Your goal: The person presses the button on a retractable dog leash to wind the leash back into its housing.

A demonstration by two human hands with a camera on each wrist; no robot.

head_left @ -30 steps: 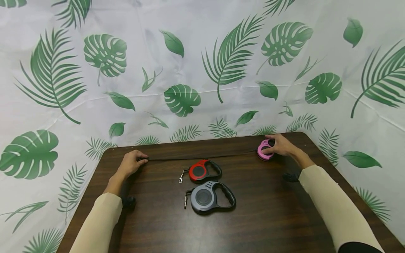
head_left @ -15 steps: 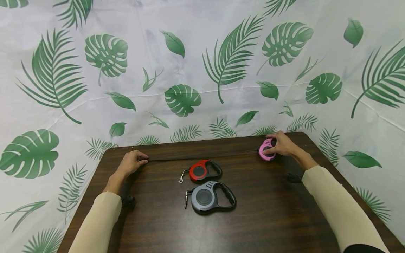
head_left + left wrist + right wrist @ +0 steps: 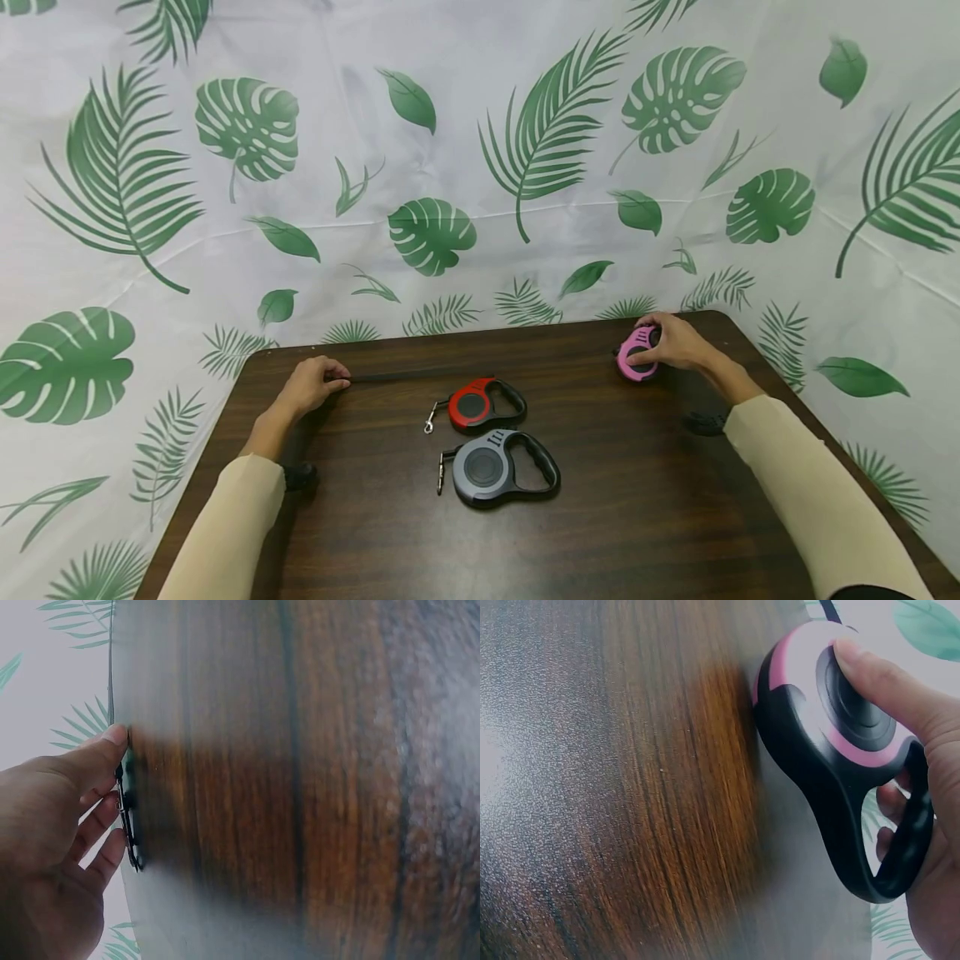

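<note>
At the far right of the table, my right hand (image 3: pixel 678 346) holds a pink and black retractable dog leash (image 3: pixel 628 344). The right wrist view shows the thumb on the round centre of the leash case (image 3: pixel 821 769), other fingers around its black handle loop. A thin dark cord (image 3: pixel 420 374) runs out across the back of the table toward my left hand (image 3: pixel 307 389). In the left wrist view, thumb and fingers pinch the cord's end, and a dark metal clip (image 3: pixel 127 817) hangs along the fingertips. Part of the grip is hidden.
Between the hands, nearer to me than the cord, lie a red retractable leash (image 3: pixel 472 406) and a larger grey one (image 3: pixel 483 468), both with metal clips pointing left. A leaf-patterned cloth (image 3: pixel 450 167) hangs behind the brown table (image 3: pixel 600 517).
My right hand has shifted slightly to the right with the pink leash, lengthening the span to the left hand. The left hand stays nearly still. Both other leashes have not moved.
</note>
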